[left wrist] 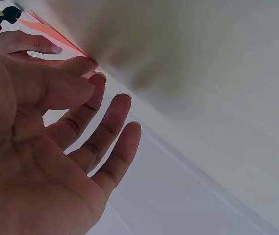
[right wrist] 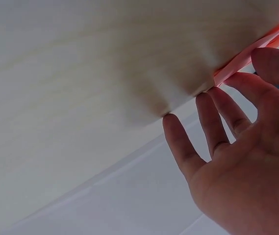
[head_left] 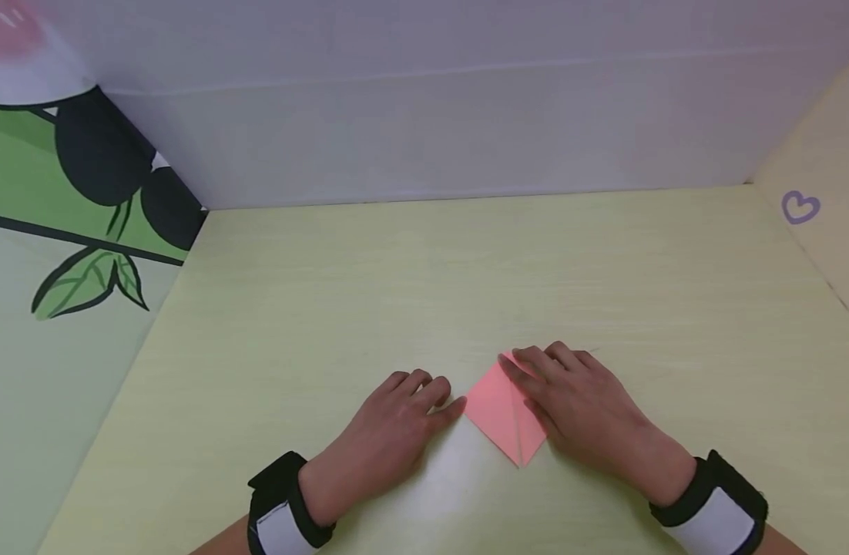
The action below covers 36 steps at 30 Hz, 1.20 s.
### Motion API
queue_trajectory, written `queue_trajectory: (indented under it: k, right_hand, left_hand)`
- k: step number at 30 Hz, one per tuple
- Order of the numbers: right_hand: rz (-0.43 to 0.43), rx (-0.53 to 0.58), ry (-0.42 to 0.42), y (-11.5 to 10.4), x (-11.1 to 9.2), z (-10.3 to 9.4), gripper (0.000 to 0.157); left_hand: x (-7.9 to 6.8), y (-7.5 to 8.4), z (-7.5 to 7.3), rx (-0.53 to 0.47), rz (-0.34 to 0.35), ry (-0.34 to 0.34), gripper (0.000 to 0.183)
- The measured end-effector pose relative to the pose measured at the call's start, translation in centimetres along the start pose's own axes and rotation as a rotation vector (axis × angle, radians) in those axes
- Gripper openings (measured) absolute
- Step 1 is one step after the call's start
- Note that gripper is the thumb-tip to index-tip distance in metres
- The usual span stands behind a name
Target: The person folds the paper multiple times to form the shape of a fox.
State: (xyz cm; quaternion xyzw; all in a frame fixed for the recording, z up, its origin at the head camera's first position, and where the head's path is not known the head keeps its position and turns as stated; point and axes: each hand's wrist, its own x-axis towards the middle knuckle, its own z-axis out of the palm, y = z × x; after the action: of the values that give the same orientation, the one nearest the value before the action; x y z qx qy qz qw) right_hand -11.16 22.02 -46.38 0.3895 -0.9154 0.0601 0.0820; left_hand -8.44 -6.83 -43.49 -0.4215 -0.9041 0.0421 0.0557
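Observation:
A folded pink paper (head_left: 492, 408) lies on the table as a small diamond with a seam running down to two points at the near end. My right hand (head_left: 584, 401) rests over its right half, index fingertip at the far corner and thumb on the paper lower down. In the right wrist view, that hand's fingers (right wrist: 181, 144) are fairly straight, their tips at the table. At the paper's left corner, my left hand (head_left: 407, 420) touches with the index fingertip. The other left fingers (left wrist: 114, 115) are loosely bent in the left wrist view, holding nothing.
The pale wood-grain table (head_left: 397, 285) meets a pale lilac wall panel (head_left: 431, 139) at the back. A side panel with a green leaf drawing (head_left: 85, 281) stands at left, and one with a purple heart (head_left: 801, 207) at right. Both wrists wear black straps (head_left: 709, 493).

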Motion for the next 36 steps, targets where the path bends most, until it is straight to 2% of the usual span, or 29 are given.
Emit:
queue_trajectory:
  k: [5, 13, 17, 25, 36]
  right_hand:
    - [0.003, -0.005, 0.009, 0.1, -0.3, -0.2, 0.058]
    - [0.029, 0.029, -0.009, 0.0, -0.7, 0.1, 0.058]
    - [0.029, 0.031, -0.021, -0.1, -0.6, 0.4, 0.057]
    - [0.028, 0.009, -0.013, -0.2, -0.3, 0.5, 0.058]
    - [0.032, -0.010, -0.028, 0.2, -0.3, 0.3, 0.059]
  left_hand:
    - [-0.5, 0.2, -0.3, -0.015, -0.006, -0.007, 0.047]
    - [0.8, 0.4, -0.7, 0.003, 0.004, 0.028, 0.036]
    - [1.3, 0.7, -0.3, -0.011, 0.007, 0.009, 0.035]
    - [1.5, 0.8, -0.1, 0.028, 0.009, -0.030, 0.035]
    - [1.6, 0.9, -0.3, 0.021, 0.002, -0.002, 0.027]
